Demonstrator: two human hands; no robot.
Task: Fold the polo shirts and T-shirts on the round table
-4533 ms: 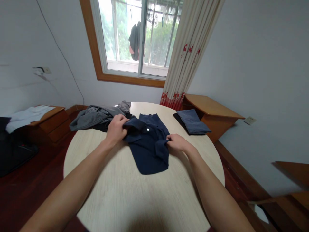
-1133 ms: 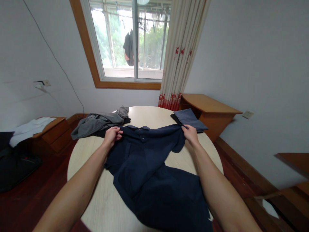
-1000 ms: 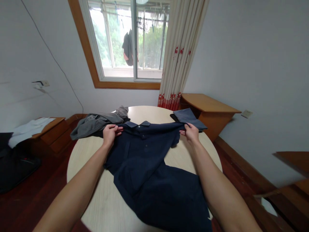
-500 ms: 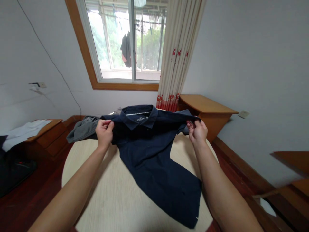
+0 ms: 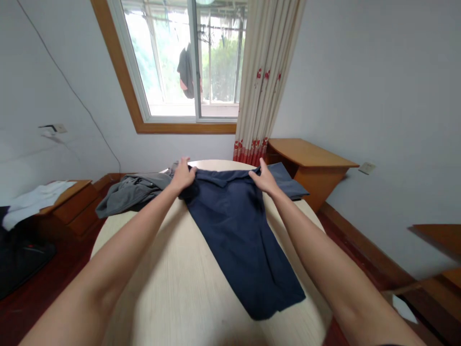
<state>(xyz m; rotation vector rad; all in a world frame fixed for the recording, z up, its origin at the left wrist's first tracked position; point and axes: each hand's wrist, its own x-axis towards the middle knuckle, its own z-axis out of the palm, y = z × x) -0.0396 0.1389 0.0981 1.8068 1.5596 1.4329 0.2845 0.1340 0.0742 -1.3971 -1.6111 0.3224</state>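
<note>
left: past grey clothes pile (image 5: pixel 135 193), grasping far edge of navy garment (image 5: pixel 230 226) in grip of left hand (image 5: pixel 183 176) | middle: spread over bench (image 5: pixel 173 274); best drawn taut evenly, without twisting | right: grasping same edge in grip of right hand (image 5: pixel 265 179), near folded blue-grey garment (image 5: pixel 287 181)

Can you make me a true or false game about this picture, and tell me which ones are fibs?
1. The left hand and right hand both touch the shirt. True.
2. The shirt is bright yellow. False: it is dark blue.
3. The grey clothes are to the left of the shirt. True.
4. The curtain is on the left side of the window. False: the curtain hangs on the right side of the window.
5. The table is a square with sharp corners. False: the table has a rounded edge.
</note>
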